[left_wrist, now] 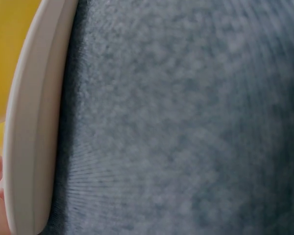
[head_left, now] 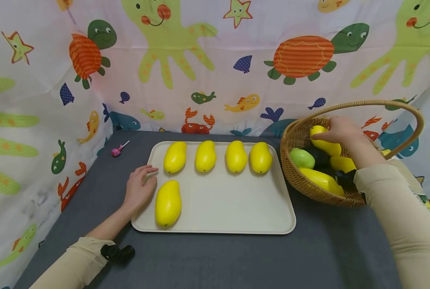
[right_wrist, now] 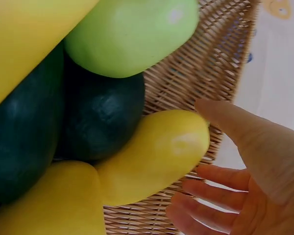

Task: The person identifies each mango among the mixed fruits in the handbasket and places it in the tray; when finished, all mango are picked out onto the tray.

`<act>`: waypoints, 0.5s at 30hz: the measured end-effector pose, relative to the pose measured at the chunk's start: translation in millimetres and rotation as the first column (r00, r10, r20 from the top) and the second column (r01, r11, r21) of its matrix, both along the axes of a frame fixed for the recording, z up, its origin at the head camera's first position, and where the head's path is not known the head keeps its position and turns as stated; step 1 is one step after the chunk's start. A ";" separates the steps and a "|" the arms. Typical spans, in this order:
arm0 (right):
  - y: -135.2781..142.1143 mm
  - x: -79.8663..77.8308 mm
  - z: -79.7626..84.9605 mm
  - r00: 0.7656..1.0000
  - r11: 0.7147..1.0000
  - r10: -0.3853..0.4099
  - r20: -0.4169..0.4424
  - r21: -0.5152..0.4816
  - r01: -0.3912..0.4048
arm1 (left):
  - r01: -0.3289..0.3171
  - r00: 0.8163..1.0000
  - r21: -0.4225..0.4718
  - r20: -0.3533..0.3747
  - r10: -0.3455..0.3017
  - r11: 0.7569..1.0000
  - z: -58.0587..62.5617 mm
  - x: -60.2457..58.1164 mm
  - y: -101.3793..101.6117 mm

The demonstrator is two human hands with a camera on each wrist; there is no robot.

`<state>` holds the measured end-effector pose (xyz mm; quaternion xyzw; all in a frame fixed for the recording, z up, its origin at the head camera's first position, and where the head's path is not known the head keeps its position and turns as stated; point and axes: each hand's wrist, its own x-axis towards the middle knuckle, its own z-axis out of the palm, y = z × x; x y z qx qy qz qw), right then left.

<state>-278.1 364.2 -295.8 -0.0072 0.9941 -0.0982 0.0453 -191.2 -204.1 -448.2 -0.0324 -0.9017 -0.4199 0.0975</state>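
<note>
Gray table point(head_left: 236, 261): slack left hand point(head_left: 139, 188) likely steadies the tray point(head_left: 229, 200); right hand point(head_left: 345, 131) spreads wide around a basket point(head_left: 295, 181) mango point(head_left: 328, 147).

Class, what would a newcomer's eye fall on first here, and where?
Probably the five bright yellow fruits on the pale tray: four along its far edge, one at its near left. Next, the wicker basket right of the tray, with the right hand at a yellow fruit inside. Behind hangs a cloth of cartoon sea creatures.
</note>
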 end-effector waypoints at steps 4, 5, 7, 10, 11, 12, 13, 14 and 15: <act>-1.0 -2.5 -4.2 0.999 0.998 -0.018 0.030 0.065 0.016 | -0.002 1.000 0.002 -0.004 0.002 1.000 -0.4 0.7 -0.1; -1.2 -2.8 -4.9 0.999 0.997 -0.021 0.039 0.080 0.018 | -0.005 1.000 0.002 -0.004 0.005 1.000 -0.4 0.9 0.2; -0.9 -3.3 -6.8 0.998 0.995 -0.030 0.059 0.101 0.024 | -0.007 1.000 0.002 -0.005 0.007 1.000 -0.7 1.1 0.4; -0.2 -3.9 -9.4 0.997 0.993 -0.032 0.066 0.112 0.025 | -0.010 1.000 0.005 -0.006 0.010 1.000 -1.3 1.1 0.3; 0.4 -4.3 -10.2 0.997 0.993 -0.032 0.066 0.113 0.024 | -0.011 1.000 0.004 -0.005 0.011 1.000 -1.7 1.0 0.1; 1.0 -4.4 -10.8 0.998 0.994 -0.028 0.064 0.109 0.021 | -0.012 1.000 0.003 -0.003 0.012 1.000 -2.1 0.8 -0.3; 1.9 -4.7 -11.2 0.998 0.995 -0.022 0.064 0.100 0.016 | -0.012 1.000 0.002 -0.003 0.012 1.000 -2.3 0.8 -0.7; 2.6 -4.7 -11.3 0.998 0.996 -0.012 0.060 0.093 0.007 | -0.013 1.000 -0.001 -0.001 0.013 1.000 -2.7 0.6 -1.1; 3.4 -4.5 -11.0 0.998 0.997 -0.005 0.059 0.080 0.001 | -0.014 1.000 -0.003 0.002 0.014 1.000 -3.0 0.3 -1.5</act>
